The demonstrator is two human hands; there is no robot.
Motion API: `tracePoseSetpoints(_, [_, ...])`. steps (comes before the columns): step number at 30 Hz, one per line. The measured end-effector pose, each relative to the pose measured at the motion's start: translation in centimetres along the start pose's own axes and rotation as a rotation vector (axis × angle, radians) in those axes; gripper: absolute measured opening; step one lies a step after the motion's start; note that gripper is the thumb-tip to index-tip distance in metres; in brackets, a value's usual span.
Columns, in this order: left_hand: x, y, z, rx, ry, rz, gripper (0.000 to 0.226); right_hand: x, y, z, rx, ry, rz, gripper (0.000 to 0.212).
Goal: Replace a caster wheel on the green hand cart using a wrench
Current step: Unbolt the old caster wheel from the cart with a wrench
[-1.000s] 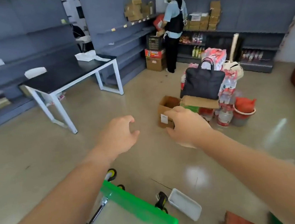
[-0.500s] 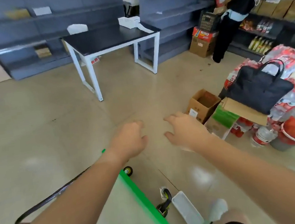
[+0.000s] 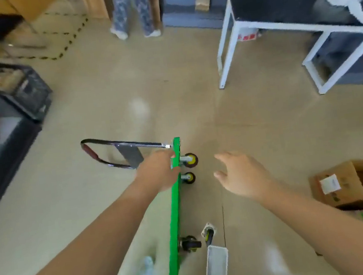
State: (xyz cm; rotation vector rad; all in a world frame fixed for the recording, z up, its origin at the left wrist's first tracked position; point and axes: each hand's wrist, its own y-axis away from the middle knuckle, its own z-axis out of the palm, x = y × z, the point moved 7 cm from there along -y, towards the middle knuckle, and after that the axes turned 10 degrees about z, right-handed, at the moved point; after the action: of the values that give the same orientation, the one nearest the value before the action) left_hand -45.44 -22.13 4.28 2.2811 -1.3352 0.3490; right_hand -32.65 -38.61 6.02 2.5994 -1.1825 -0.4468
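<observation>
Green hand cart [image 3: 176,218] up on its edge on the floor, wheels facing right!
Cardboard box [image 3: 342,186] sits well to its right. Left hand [image 3: 157,172] grasps the deck's top edge by the far casters [image 3: 190,160]; right hand [image 3: 242,175] hovers spread and empty beside them. A loose caster wheel [image 3: 208,232] lies at the white tray's [image 3: 217,267] far end.

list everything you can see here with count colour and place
green hand cart: 1, green, tipped on edge, floor centre
cart handle: 1, black with red grip, left of deck
mounted casters: 3, two yellow-hubbed, one black, deck's right face
loose caster: 1, dark, floor by tray
tray: 1, white, bottom centre
cardboard box: 1, brown, right
table: 1, white frame black top, upper right
crate: 1, black, left
bystander's legs: 1 pair, patterned, top
left hand: 1, grips cart's upper edge
right hand: 1, open, beside casters
</observation>
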Motion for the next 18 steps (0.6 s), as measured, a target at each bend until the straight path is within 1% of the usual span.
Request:
tracePoseSetpoints(4, [-1.8, 3.1, 8.9, -0.118, 0.059, -0.142, 0.047, 2.3, 0.6, 6.7, -0.131, -0.059, -0.048, 0.053])
tracePoseSetpoints(7, [-4.4, 4.3, 14.4, -0.146, 0.136, -0.21, 0.044, 3.2, 0.6, 12.7, -0.201, -0.109, -0.065, 0.055])
tracePoseSetpoints(10, [-8.7, 4.5, 20.1, -0.158, 0.201, -0.247, 0.044, 3.6, -0.5, 20.3, -0.257, -0.175, -0.028, 0.056])
tracePoseSetpoints(13, [-14.3, 2.7, 25.6, -0.134, 0.292, -0.279, 0.04, 3.2, -3.9, 28.2, -0.29, -0.276, 0.033, 0.054])
tracePoseSetpoints(16, [-19.4, 0.1, 30.6, -0.042, 0.44, -0.282, 0.034, 2.5, -8.0, 35.9, -0.294, -0.463, 0.104, 0.045])
tracePoseSetpoints(18, [-21.9, -1.4, 34.2, 0.01, 0.54, -0.263, 0.038, 2.3, -10.6, 40.6, -0.269, -0.566, 0.144, 0.041])
